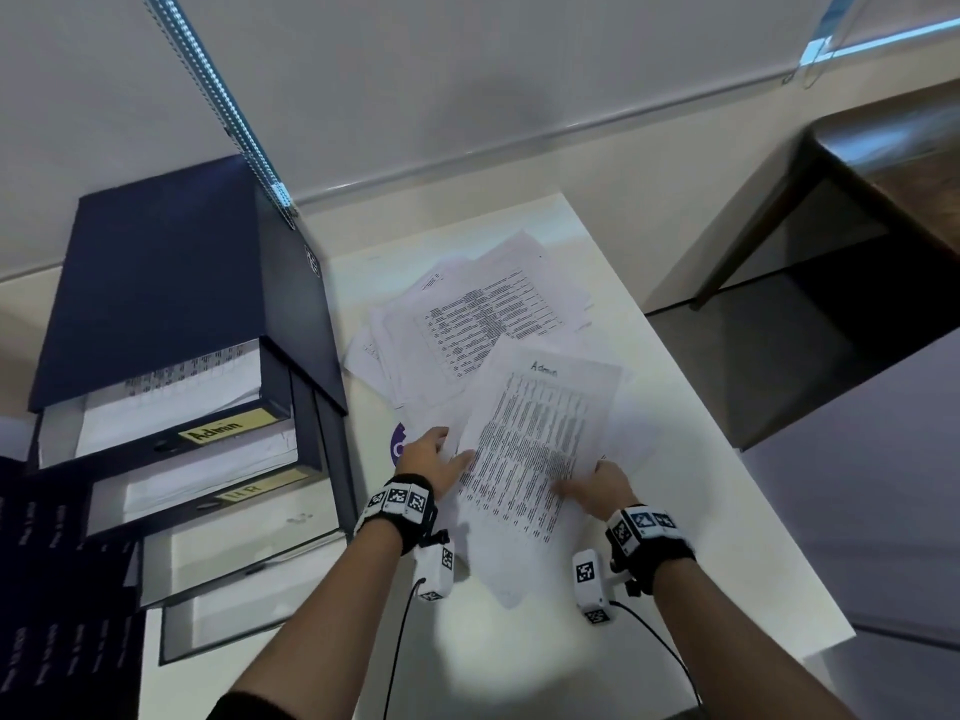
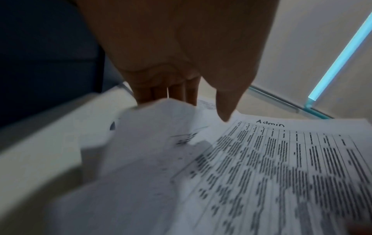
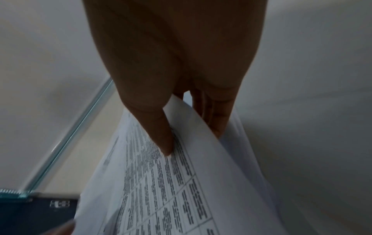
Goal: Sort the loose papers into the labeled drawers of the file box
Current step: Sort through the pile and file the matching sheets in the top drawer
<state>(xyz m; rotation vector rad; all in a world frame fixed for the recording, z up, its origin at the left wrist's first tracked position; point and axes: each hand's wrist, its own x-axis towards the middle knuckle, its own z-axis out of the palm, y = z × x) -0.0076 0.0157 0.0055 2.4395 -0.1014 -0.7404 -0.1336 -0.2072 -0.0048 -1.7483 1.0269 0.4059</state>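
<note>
A printed sheet headed "Admin" (image 1: 540,444) is lifted off the white table (image 1: 701,537). My right hand (image 1: 592,483) pinches its near right edge, thumb on top and fingers beneath, as the right wrist view shows (image 3: 191,138). My left hand (image 1: 447,452) lies open at the sheet's left edge, fingers straight on the papers. The loose pile (image 1: 467,314) spreads behind. The dark blue file box (image 1: 171,283) stands to the left with its drawers pulled out. Its top drawer is labelled Admin (image 1: 218,431) and the second HR (image 1: 249,488); both hold papers.
Two lower drawers (image 1: 234,558) stick out toward me, and I see no papers in them. A purple round mark (image 1: 399,444) peeks out beside my left hand. A dark wooden table (image 1: 883,174) stands across a gap at the right. A wall runs behind.
</note>
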